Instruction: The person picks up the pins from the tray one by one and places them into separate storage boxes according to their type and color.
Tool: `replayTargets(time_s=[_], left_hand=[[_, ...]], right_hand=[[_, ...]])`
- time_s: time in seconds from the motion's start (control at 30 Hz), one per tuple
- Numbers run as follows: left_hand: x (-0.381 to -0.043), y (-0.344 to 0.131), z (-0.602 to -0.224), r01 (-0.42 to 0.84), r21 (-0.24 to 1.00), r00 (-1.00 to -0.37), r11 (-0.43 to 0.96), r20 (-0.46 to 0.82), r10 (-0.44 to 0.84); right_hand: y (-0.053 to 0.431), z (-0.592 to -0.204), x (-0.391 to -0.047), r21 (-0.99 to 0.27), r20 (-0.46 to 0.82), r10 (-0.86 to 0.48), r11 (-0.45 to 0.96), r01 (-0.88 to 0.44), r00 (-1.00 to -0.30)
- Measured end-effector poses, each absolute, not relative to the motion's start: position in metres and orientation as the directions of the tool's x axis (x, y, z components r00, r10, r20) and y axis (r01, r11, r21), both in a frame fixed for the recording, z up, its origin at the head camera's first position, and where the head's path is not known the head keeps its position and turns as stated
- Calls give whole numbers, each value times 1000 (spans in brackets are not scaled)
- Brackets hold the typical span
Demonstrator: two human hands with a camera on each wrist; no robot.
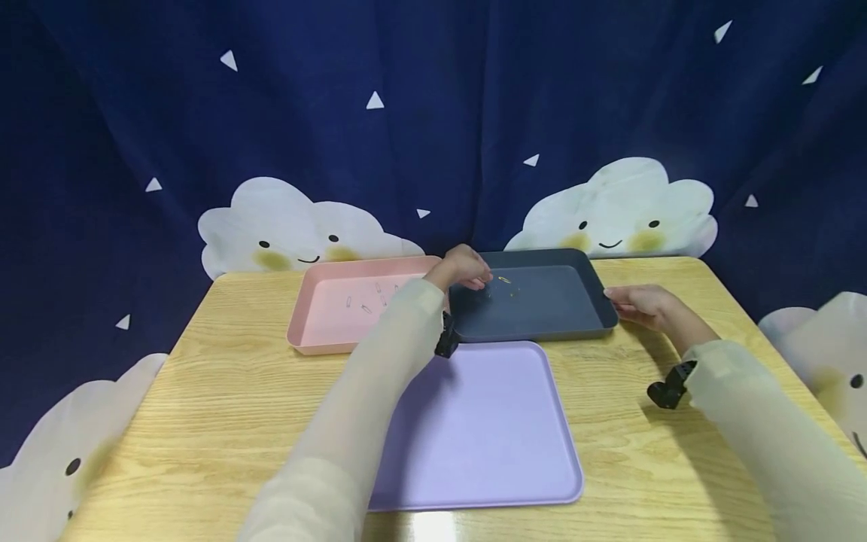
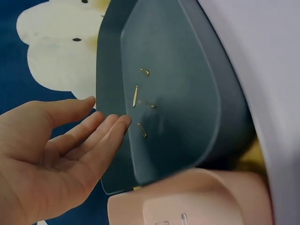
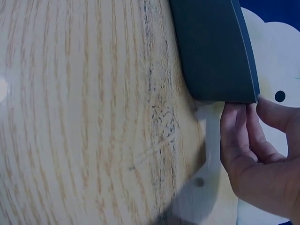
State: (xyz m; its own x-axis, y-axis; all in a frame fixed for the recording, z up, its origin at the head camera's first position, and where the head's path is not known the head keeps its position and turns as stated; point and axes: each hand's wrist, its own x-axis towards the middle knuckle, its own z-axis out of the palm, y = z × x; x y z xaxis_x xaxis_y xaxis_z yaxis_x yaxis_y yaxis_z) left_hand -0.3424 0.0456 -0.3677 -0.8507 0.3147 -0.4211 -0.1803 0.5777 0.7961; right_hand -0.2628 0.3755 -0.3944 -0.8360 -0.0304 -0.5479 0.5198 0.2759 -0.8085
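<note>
My left hand (image 1: 466, 267) hovers over the left end of a dark blue-grey tray (image 1: 542, 327). Its fingers are loosely extended with nothing between them, as the left wrist view shows. Near its fingertips, several small gold safety pins (image 2: 142, 130) lie scattered on the tray floor. At the tray's right end, my right hand (image 1: 643, 303) pinches the rim, thumb at the top edge and fingers against the outer wall (image 3: 215, 61). A pink tray (image 1: 305, 316) adjoins the dark one on the left and holds several silver safety pins (image 1: 366, 309), partly hidden by my left sleeve.
A shallow lilac tray (image 1: 494, 429) lies in front of the two trays, partly covered by my left arm. All stand on a wood-grain table (image 1: 223, 406). A dark blue curtain (image 1: 433, 150) with white clouds hangs right behind the table's back edge.
</note>
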Motion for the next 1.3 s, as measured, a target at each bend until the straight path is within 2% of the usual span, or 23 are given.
replayTargets(time_s=[0.1, 0.2, 0.47, 0.67, 0.9, 1.3], left_hand=[[-326, 37, -353, -180, 795, -837, 579, -433, 334], [-309, 26, -342, -145, 814, -810, 562, -424, 405], [-275, -2, -341, 31, 843, -780, 537, -316, 540], [-243, -31, -344, 100, 834, -784, 543, -270, 559], [-211, -57, -356, 304, 693, -804, 654, -182, 567], [-184, -73, -380, 407, 522, -825, 750, -143, 547]], right_hand=[[374, -394, -263, -811, -547, -34, 268, 519, -837], [374, -394, -263, -810, -551, -38, 264, 524, -834], [377, -396, -262, -797, -547, -40, 328, 507, -836], [379, -397, -261, -788, -547, -42, 363, 497, -836], [379, -395, -258, -804, -543, -48, 319, 502, -838], [374, -395, -261, -827, -536, -63, 244, 507, -842]])
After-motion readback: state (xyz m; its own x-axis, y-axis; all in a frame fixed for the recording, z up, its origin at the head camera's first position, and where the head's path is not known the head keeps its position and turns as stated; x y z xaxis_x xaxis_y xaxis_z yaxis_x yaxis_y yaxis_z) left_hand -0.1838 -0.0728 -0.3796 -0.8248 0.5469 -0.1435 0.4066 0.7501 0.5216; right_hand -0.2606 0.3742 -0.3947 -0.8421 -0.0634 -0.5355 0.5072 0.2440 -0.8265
